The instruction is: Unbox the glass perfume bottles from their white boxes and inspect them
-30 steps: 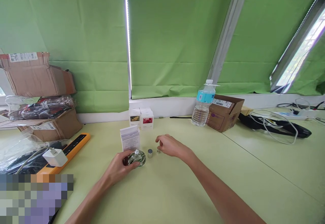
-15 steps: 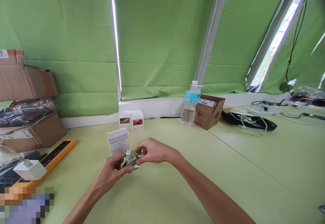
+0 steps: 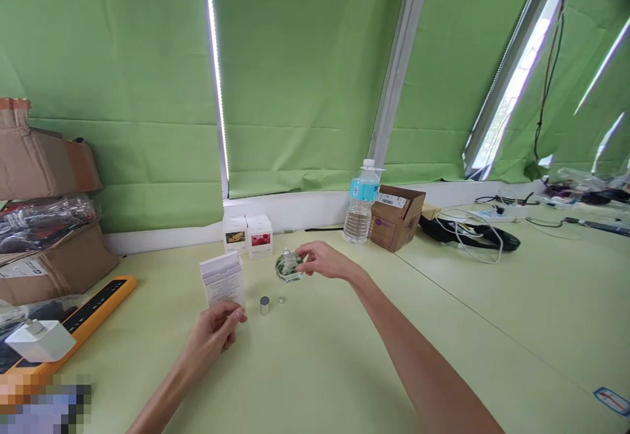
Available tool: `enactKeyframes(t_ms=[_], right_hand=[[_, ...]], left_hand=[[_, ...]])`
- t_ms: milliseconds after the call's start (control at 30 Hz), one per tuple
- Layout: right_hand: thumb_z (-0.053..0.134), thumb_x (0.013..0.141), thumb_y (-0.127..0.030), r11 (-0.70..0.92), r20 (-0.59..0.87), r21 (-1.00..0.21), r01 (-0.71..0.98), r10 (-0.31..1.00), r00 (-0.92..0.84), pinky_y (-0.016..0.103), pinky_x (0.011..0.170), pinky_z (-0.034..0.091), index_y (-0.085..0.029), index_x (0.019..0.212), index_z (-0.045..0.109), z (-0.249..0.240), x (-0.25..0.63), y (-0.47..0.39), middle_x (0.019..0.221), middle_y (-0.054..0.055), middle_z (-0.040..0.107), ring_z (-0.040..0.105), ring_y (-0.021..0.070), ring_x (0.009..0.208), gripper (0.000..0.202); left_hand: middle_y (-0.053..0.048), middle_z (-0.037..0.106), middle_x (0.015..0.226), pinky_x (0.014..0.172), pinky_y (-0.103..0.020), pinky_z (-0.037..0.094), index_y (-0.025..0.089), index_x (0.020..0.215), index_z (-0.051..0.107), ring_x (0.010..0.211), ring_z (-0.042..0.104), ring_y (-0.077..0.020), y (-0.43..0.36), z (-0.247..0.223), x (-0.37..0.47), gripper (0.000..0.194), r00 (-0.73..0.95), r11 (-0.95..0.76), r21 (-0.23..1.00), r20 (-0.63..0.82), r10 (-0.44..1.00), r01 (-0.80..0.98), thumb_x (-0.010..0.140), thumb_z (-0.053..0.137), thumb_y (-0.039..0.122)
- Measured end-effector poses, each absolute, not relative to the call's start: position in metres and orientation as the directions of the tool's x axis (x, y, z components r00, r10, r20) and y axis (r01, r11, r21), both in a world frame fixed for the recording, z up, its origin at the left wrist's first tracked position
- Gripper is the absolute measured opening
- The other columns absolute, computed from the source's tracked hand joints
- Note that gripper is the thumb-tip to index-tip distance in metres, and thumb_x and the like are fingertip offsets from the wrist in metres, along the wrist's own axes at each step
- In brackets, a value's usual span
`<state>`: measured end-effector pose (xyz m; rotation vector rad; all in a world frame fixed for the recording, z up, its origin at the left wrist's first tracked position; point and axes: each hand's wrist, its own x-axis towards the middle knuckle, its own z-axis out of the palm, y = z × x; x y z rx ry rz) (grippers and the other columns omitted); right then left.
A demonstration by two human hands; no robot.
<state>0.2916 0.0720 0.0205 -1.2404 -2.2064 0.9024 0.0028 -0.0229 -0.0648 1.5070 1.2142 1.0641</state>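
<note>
One bottle (image 3: 287, 268) was pinched in my right fingers (image 3: 307, 266). My left fingers (image 3: 230, 321) were half-curled by the box (image 3: 224, 284); I couldn't tell if they gripped it.

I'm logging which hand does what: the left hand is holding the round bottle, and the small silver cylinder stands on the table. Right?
Not quite: the right hand is holding the round bottle, as the head view shows. The small silver cylinder does stand on the table.
</note>
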Motion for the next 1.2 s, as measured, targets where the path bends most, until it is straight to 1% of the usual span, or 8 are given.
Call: enactKeyframes(t_ms=[100,300,433,533,633,867,1067,1200], right_hand=[[0.063,0.071,-0.032,0.346,0.081,-0.71,0.613,0.905,-0.417,0.021,0.048,0.034,-0.015,0.087,0.071,0.005,0.317,0.09,0.066,0.002,0.063,0.054,0.0133,0.057,0.025],[0.061,0.071,-0.034,0.298,0.101,-0.711,0.637,0.94,-0.326,0.023,0.051,0.037,-0.015,0.085,0.071,-0.021,0.349,0.11,0.07,0.003,0.064,0.054,0.0137,0.057,0.026],[0.061,0.071,-0.034,0.282,0.103,-0.729,0.624,0.946,-0.307,0.024,0.055,0.04,-0.016,0.089,0.072,-0.031,0.358,0.116,0.066,0.002,0.064,0.054,0.0144,0.058,0.029],[0.06,0.071,-0.034,0.274,0.103,-0.748,0.605,0.948,-0.302,0.025,0.056,0.041,-0.015,0.096,0.072,-0.038,0.363,0.119,0.071,0.003,0.065,0.054,0.0144,0.058,0.034],[0.058,0.071,-0.034,0.27,0.108,-0.76,0.591,0.949,-0.296,0.025,0.056,0.041,-0.014,0.098,0.071,-0.043,0.366,0.122,0.073,0.003,0.065,0.052,0.0139,0.058,0.036],[0.053,0.073,-0.032,0.293,0.194,-0.736,0.611,0.955,-0.225,0.026,0.054,0.037,-0.014,0.108,0.069,-0.053,0.361,0.126,0.062,-0.001,0.058,0.046,0.0139,0.055,0.042],[0.052,0.076,-0.03,0.289,0.262,-0.699,0.654,0.955,-0.142,0.027,0.061,0.04,-0.014,0.104,0.069,-0.057,0.342,0.145,0.082,0.002,0.067,0.051,0.0147,0.062,0.037],[0.051,0.078,-0.026,0.275,0.273,-0.681,0.679,0.955,-0.114,0.028,0.072,0.044,-0.017,0.107,0.069,-0.051,0.328,0.16,0.095,0.003,0.07,0.057,0.0176,0.077,0.035]], left_hand=[[0.001,0.055,0.061,0.047,-0.02,0.035,0.015,0.084,0.064,0.052,0.045,-0.0099,-0.02,-0.07,0.001,0.043,0.174,-0.084,0.971,0.044,0.984,0.224,0.081,0.058,0.057],[-0.001,0.06,0.069,0.049,-0.021,0.039,0.015,0.083,0.063,0.053,0.047,-0.0098,-0.018,-0.068,0.0,0.041,0.171,-0.068,0.967,0.026,0.985,0.246,0.08,0.059,0.056],[-0.004,0.064,0.078,0.048,-0.022,0.039,0.016,0.083,0.063,0.055,0.049,-0.0102,-0.016,-0.073,-0.001,0.04,0.177,-0.083,0.966,0.039,0.983,0.244,0.081,0.058,0.056],[-0.006,0.065,0.084,0.048,-0.022,0.039,0.016,0.086,0.062,0.057,0.05,-0.0108,-0.013,-0.079,-0.002,0.039,0.185,-0.092,0.968,0.048,0.981,0.232,0.082,0.057,0.055],[-0.006,0.065,0.083,0.049,-0.022,0.04,0.015,0.086,0.062,0.058,0.051,-0.0113,-0.013,-0.082,-0.003,0.039,0.189,-0.092,0.968,0.048,0.981,0.233,0.082,0.057,0.054],[-0.003,0.062,0.074,0.047,-0.02,0.039,0.015,0.081,0.062,0.052,0.047,-0.0091,-0.016,-0.073,0.001,0.037,0.161,-0.067,0.97,0.03,0.987,0.233,0.082,0.058,0.052],[-0.004,0.063,0.076,0.044,-0.021,0.04,0.015,0.081,0.063,0.051,0.049,-0.0095,-0.012,-0.076,-0.001,0.041,0.16,-0.057,0.979,0.025,0.987,0.196,0.078,0.061,0.055],[-0.004,0.064,0.076,0.044,-0.022,0.041,0.015,0.081,0.062,0.049,0.05,-0.0095,-0.009,-0.08,-0.003,0.043,0.153,-0.053,0.979,0.023,0.988,0.196,0.077,0.061,0.058]])
